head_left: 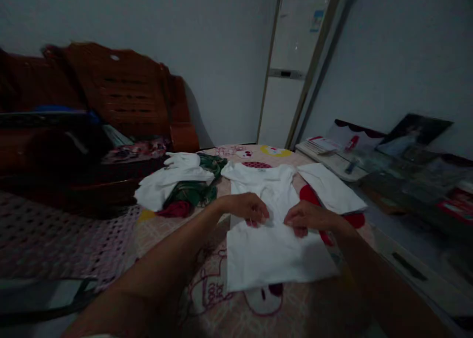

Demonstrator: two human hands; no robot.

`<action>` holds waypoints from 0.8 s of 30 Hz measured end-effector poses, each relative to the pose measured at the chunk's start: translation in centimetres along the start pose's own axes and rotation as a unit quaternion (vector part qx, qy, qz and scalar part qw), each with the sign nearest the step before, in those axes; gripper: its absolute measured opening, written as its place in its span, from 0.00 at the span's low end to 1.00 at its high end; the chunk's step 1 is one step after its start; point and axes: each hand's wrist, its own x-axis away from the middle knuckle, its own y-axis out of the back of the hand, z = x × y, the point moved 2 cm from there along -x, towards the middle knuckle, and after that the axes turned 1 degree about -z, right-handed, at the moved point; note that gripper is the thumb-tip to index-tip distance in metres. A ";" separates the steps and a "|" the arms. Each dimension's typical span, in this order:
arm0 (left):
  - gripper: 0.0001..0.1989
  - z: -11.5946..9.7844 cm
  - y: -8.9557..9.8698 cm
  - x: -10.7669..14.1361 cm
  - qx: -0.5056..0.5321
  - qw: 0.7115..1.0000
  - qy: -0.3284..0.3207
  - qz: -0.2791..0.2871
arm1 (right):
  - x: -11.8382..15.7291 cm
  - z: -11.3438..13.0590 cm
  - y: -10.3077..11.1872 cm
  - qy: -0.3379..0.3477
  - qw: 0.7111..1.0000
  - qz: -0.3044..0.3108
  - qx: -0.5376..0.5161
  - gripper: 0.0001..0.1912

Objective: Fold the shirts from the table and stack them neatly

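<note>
A white shirt [273,259] lies on a table with a patterned pink cloth [203,298], its lower part folded up toward the collar. My left hand [249,208] has curled fingers at the upper edge of the folded part. Across from it, my right hand [305,217] is bent over the same edge, fingertips down on the fabric. Both hands seem closed on the white cloth, with a small gap between them. A folded white garment [330,187] lies to the right. On the left is a loose pile of white clothes [166,180] and green clothes [192,192].
A wooden chair [121,91] stands at the back left, with a woven seat [59,234] nearer. To the right, a glass-topped cabinet [406,180] holds papers and a picture [414,131]. Behind the table stands a tall white appliance [286,82].
</note>
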 end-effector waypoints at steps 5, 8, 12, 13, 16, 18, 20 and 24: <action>0.14 2.8 7.7 -2.0 -0.202 0.899 0.104 -0.375 | -3.7 -0.8 3.8 0.032 0.966 -0.246 -0.071 0.12; 0.14 4.4 10.7 -2.6 -0.274 0.816 0.181 -0.476 | -5.6 -2.0 6.3 0.029 0.931 -0.361 -0.053 0.10; 0.18 6.4 13.3 -3.3 -0.303 0.768 0.235 -0.513 | -8.0 -3.5 9.7 0.036 0.874 -0.477 0.079 0.13; 0.19 7.0 13.8 -3.5 -0.307 0.761 0.243 -0.518 | -8.6 -3.8 10.4 0.032 0.860 -0.497 0.111 0.15; 0.21 8.6 14.7 -3.9 -0.316 0.741 0.264 -0.530 | -10.8 -4.6 12.3 0.005 0.830 -0.535 0.157 0.18; 0.21 9.8 15.0 -4.1 -0.325 0.733 0.278 -0.528 | -12.3 -5.2 13.1 -0.010 0.825 -0.544 0.156 0.20; 0.21 10.8 15.2 -4.2 -0.338 0.730 0.289 -0.518 | -13.7 -5.9 13.6 -0.012 0.829 -0.541 0.141 0.20; 0.22 12.1 15.7 -4.2 -0.359 0.728 0.299 -0.502 | -15.5 -7.7 13.6 0.020 0.830 -0.550 0.091 0.16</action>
